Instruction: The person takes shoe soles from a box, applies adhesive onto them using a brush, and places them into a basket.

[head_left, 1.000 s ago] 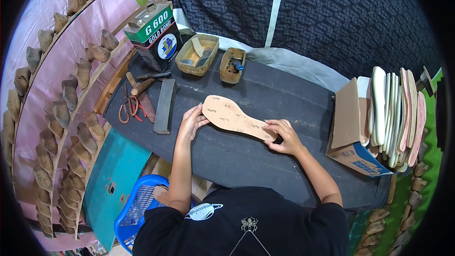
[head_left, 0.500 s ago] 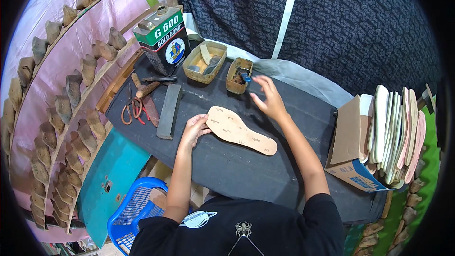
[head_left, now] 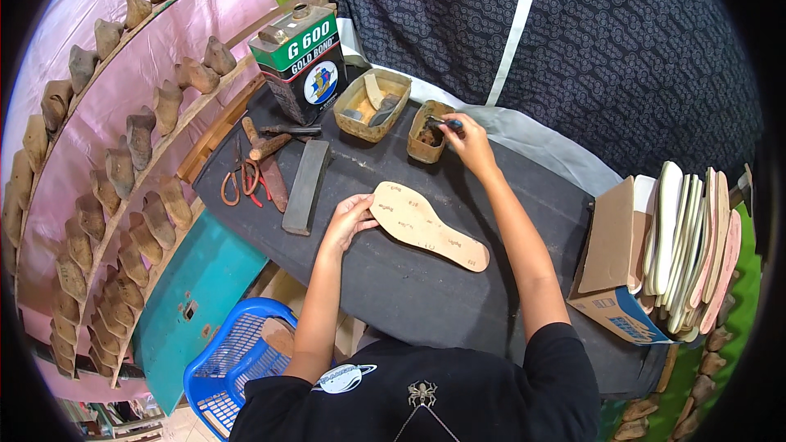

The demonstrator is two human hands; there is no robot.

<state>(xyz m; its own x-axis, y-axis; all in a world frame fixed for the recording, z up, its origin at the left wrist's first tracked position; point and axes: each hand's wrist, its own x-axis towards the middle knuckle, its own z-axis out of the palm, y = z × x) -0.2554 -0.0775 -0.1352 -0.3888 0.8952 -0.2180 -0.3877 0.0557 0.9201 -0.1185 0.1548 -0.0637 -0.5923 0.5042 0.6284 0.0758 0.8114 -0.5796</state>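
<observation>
tan insole [head_left: 430, 229] is pinched at its wide end by the left hand [head_left: 352, 221], over the dark table [head_left: 393, 295], so most of its upper face is left uncovered. apart from it, a blue-handled tool [head_left: 453, 124] is gripped by the right hand [head_left: 470, 147], tilted so its tip is aimed into the small tub [head_left: 423, 153].

Near tabletop [head_left: 401, 311]: open lane between the insole [head_left: 430, 227] and the torso.
Right lane: passable between the right forearm [head_left: 528, 258] and the cardboard box [head_left: 606, 237].
Left approach: obstructed by the grey block [head_left: 307, 188], hammer [head_left: 268, 146] and red-handled pliers [head_left: 255, 182].
Rear row: metal can [head_left: 299, 74] and wide tub [head_left: 358, 127] block; slim gap before the small tub [head_left: 424, 151].
Small tub: right side occupied by the right fingers [head_left: 465, 127] and blue-handled tool [head_left: 453, 124].
Insole's left end: taken by the left fingers [head_left: 355, 208].
</observation>
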